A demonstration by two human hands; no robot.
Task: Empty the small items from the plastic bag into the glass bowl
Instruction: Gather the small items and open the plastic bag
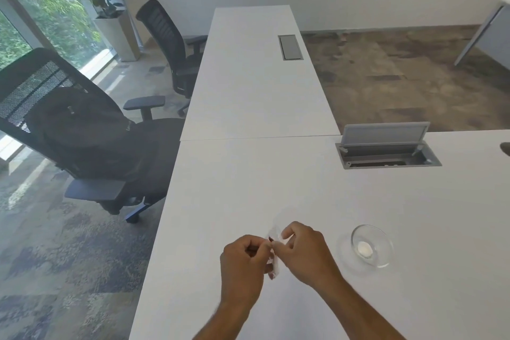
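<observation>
A small clear plastic bag (275, 234) is pinched between both hands just above the white table (248, 188). My left hand (244, 265) grips its left edge with curled fingers. My right hand (302, 250) holds its right edge. The bag is blurred and mostly hidden by my fingers, so its contents cannot be made out. A small glass bowl (371, 246) stands on the table to the right of my right hand, a hand's width away, with a pale round patch at its bottom.
An open grey cable hatch (386, 150) is set into the table beyond the bowl, a shut one (290, 47) farther back. Two black office chairs (91, 130) stand left of the table, the near one holding a dark backpack. The table's left edge is close to my left hand.
</observation>
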